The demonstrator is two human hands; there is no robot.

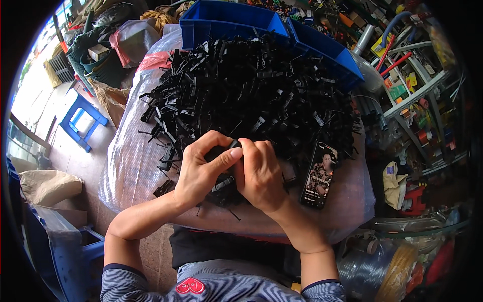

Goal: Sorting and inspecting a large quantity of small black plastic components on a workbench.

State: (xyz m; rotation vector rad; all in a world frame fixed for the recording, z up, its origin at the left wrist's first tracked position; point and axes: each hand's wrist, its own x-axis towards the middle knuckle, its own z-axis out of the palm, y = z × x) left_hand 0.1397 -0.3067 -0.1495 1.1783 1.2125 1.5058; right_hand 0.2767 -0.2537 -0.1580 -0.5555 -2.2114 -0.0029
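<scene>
My left hand (204, 163) and my right hand (259, 173) meet over the near edge of a big heap of black plastic parts (236, 85). Between thumb and bent forefinger, my left hand pinches a small black plastic part (234, 144). The curled fingers of my right hand press against the same part from the other side. Most of it is hidden by my fingers, so its exact kind cannot be made out. Thin stems and clip-like ends stick out of the heap around both hands.
A phone (320, 176) with a lit screen lies right of my right hand. Blue bins (234, 22) stand behind the heap, on a table covered with woven plastic sheeting (126, 166). A blue stool (83, 121) is at the left, cluttered shelving (417, 105) at the right.
</scene>
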